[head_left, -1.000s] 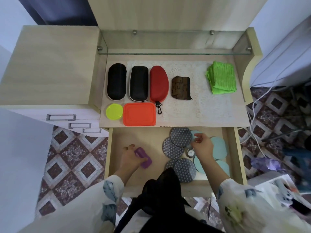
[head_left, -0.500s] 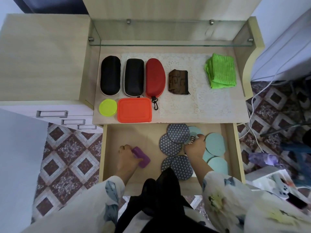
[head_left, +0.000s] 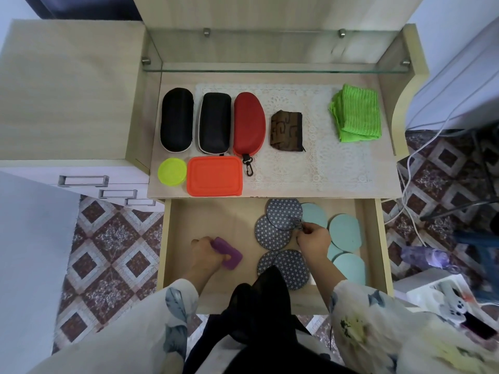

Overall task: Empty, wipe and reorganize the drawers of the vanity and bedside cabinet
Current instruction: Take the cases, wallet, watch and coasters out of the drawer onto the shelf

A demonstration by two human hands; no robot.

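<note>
The vanity drawer [head_left: 172, 238] is pulled open below the desktop. My left hand [head_left: 205, 253] grips a small purple case [head_left: 229, 253] lying on the drawer floor at the left. My right hand [head_left: 313, 240] pinches a small metal watch [head_left: 299, 224] by its strap, over the round pads. Several dark patterned round coasters [head_left: 283, 214] overlap in the drawer's middle. Several plain mint round coasters [head_left: 344, 232] lie to their right, partly under my right hand.
On the desktop [head_left: 351, 184] stand two black glasses cases [head_left: 176, 118], a red case [head_left: 248, 122], a brown pouch [head_left: 286, 130], a folded green cloth [head_left: 356, 116], a yellow-green lid [head_left: 172, 171] and an orange box [head_left: 214, 176]. Cables [head_left: 413, 157] run on the floor at right.
My right hand has closed over the small watch among the coasters and now pinches its strap. My left hand stays on the purple case. The camera has tilted slightly.
</note>
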